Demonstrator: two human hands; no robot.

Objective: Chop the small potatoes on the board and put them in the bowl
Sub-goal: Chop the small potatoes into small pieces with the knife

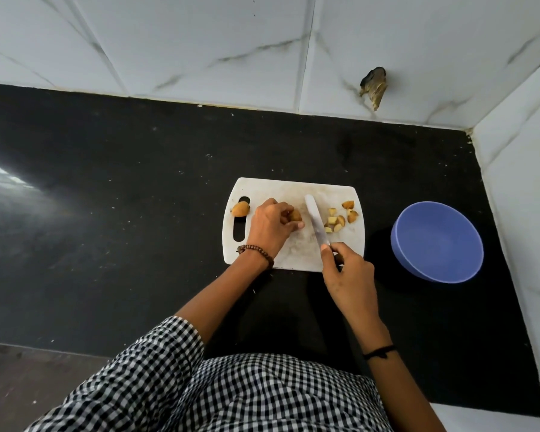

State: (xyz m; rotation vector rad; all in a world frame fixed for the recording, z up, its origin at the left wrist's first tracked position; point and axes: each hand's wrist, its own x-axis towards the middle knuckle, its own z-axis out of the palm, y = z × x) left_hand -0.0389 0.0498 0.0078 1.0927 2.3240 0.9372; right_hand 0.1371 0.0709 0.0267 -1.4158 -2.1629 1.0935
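on the board (293, 190): potato (295, 216) held, cut pending

the potato is pinched by the curled left hand (270, 226). the knife (317, 221) is gripped in the right hand (348, 272), blade just right of it. cut pieces (340, 218) lie at the board's right; a whole potato (240, 209) waits by the slot (240, 235). the bowl (434, 241), nothing in it, stands apart. fingertips should be tucked back and the blade pressed straight down, so rolling is prevented.

Two hands busy, both arms reaching forward.
The left hand (272, 226), knuckles up, curls its fingers round a potato (295, 216); the right hand (348, 275) grips a knife (316, 222) by the handle, one finger stretched along it.
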